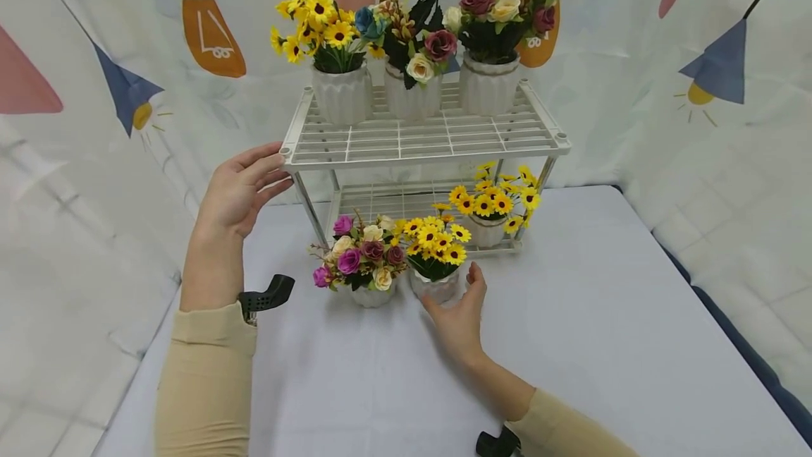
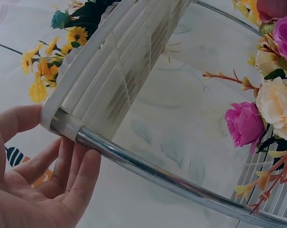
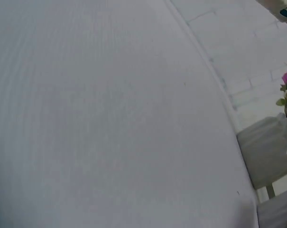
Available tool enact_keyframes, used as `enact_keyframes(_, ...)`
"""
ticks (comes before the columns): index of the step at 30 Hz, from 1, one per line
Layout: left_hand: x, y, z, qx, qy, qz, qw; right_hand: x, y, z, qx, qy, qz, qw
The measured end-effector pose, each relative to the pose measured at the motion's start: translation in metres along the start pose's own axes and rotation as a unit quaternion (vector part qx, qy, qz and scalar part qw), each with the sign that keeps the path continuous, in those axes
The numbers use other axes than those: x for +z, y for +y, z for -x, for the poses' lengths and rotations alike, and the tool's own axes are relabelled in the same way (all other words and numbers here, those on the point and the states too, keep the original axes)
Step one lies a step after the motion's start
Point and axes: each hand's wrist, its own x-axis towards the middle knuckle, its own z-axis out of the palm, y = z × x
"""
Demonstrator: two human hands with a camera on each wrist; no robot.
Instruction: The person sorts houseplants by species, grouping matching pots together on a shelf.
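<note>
My left hand (image 1: 237, 185) holds the front left corner of a white two-tier wire rack (image 1: 406, 157). In the left wrist view its fingers lie at the corner cap and against the metal leg (image 2: 148, 166). My right hand (image 1: 459, 316) is beside a white pot of small yellow sunflowers (image 1: 438, 242) on the table. The thumb is near the pot's lower front, and the other fingers are at its right with a gap showing. Left of it stands a pot of purple and cream roses (image 1: 361, 256). The right wrist view mostly shows tablecloth, with a white pot (image 3: 264, 152) at its edge.
On the top tier stand a pot of yellow flowers (image 1: 342, 94), a mixed rose pot (image 1: 412, 97) and a dark red and cream rose pot (image 1: 488, 87). Another yellow flower pot (image 1: 487, 231) sits on the lower tier, right side. A white cloth covers the table (image 1: 603, 316).
</note>
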Motion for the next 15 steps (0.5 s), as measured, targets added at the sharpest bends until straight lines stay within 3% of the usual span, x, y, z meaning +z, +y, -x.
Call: enact_keyframes(15,-0.001,-0.003,0.0,0.003,0.002,0.005,1.0,0.035,0.002,-0.006,0.001,0.073,-0.018,0.9972)
